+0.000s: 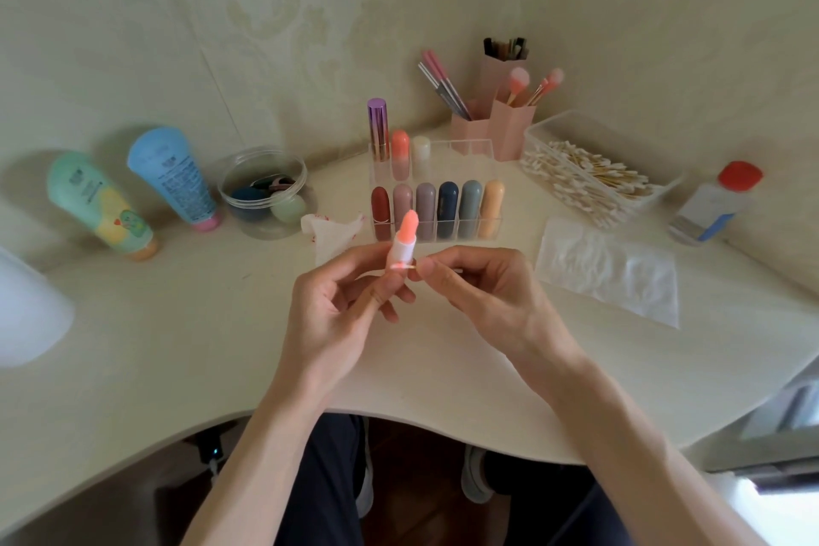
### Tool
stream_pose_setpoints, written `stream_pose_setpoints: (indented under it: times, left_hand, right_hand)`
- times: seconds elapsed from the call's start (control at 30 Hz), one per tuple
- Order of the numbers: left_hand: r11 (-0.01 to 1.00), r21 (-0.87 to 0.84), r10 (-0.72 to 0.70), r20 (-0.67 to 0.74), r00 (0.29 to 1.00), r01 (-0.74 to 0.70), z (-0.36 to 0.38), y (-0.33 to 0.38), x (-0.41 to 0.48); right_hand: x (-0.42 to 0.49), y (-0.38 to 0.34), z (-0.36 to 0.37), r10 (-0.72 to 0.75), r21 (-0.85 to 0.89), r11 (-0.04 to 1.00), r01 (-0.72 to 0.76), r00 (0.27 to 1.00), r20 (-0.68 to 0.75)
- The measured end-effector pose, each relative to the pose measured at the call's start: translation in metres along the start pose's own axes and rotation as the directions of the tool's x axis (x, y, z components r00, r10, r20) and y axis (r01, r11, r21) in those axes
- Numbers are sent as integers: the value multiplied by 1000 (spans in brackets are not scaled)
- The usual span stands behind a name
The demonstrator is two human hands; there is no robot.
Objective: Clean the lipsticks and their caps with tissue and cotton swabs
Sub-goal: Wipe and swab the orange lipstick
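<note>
Lipstick (405, 235) of coral colour, wound up out of its white tube, stands upright between our two hands, above the near middle of the surface (199, 324). Our left hand (341, 301) grips the tube low down, the fingers (354, 264) curled round its base. Our right hand (483, 293) pinches a cotton swab (412, 266) between thumb and forefinger. The swab's tip touches the lower edge of the tube, where we see a pink glow.

Just behind the lipstick stands a clear acrylic organizer (474, 144). It holds six capped lipsticks (425, 211) in its front row and three more at the back left. To its left lies a crumpled tissue (332, 235) with red stains, and to its right a flat tissue sheet (607, 270). Behind that sheet we see a clear box of swabs (589, 177), and a bottle with a red cap (713, 204) stands at the far right. Pink brush holders (509, 120) stand in the corner. A round jar (263, 191) and two squeeze tubes (177, 177) stand at the left.
</note>
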State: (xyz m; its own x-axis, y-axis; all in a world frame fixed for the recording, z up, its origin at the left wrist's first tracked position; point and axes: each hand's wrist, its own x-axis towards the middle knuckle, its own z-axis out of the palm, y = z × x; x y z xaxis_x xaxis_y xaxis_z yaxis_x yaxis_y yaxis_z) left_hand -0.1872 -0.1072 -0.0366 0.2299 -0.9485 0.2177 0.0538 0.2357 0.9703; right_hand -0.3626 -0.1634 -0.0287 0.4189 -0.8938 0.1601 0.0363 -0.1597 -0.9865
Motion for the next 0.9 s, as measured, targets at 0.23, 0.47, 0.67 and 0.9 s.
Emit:
stream_pose_setpoints:
  times: [0.23, 0.47, 0.67, 0.9]
  left_hand:
    - [999, 40, -5, 39, 999, 3, 0, -4, 0]
    - [998, 66, -7, 97, 995, 0, 0, -2, -2]
    - [999, 55, -4, 54, 999, 1, 3, -1, -2]
    - [999, 43, -10, 71, 997, 7, 4, 1, -3]
  right_hand:
    - [-2, 3, -1, -22, -23, 1000, 20, 998, -55]
    - [-2, 6, -1, -34, -7, 999, 34, 997, -76]
    - [-2, 4, 2, -30, 3, 1000, 30, 998, -63]
    - [-2, 3, 2, -23, -11, 1000, 22, 997, -74]
